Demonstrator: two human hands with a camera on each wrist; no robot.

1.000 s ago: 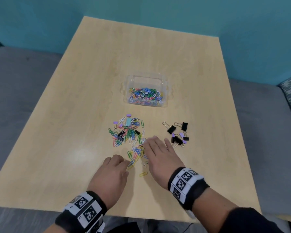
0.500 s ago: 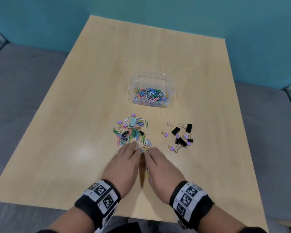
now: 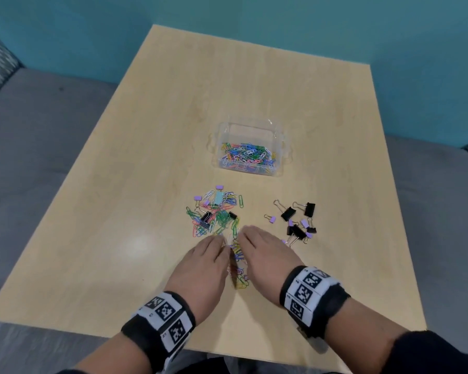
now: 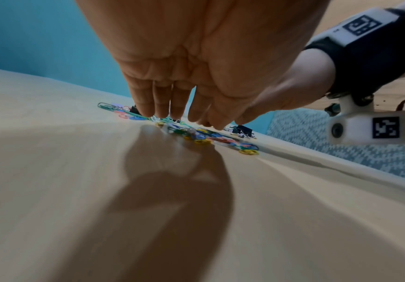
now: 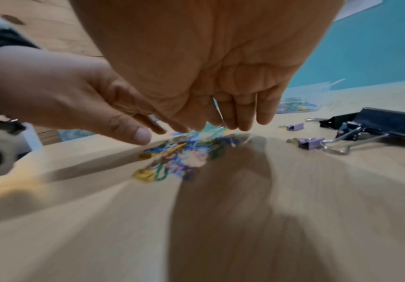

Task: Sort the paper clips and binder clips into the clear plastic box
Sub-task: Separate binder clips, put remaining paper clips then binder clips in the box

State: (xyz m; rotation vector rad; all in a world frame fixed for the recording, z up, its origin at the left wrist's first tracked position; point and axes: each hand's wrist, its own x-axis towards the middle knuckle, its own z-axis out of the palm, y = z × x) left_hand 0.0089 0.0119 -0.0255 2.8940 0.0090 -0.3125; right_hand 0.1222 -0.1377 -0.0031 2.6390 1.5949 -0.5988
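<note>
Hands flank a narrow ridge of coloured paper clips (image 3: pixel 238 263) near the table's (image 3: pixel 119 238) 6 o'clock edge. At the ridge's 9 o'clock side the left hand (image 3: pixel 200 268) lies palm down with fingers straight and together, their tips touching the clips and the tabletop; it grasps nothing. At the ridge's 3 o'clock side the right hand (image 3: pixel 265 260) mirrors it, fingers straight and angled down to the clips, thumb alongside, likewise grasping nothing.

At 12 o'clock from the fingertips, a loose mixed pile (image 3: pixel 216 211) of paper clips, with a few purple, black and one pale teal binder clip among them, runs into the ridge. Farther toward 12 o'clock, near the table's middle, the clear plastic box (image 3: pixel 280 155) stands open, its floor covered with coloured paper clips.

At 2 o'clock from the right hand, apart from the pile, lies a separate group of black and purple binder clips (image 3: pixel 297 222).
</note>
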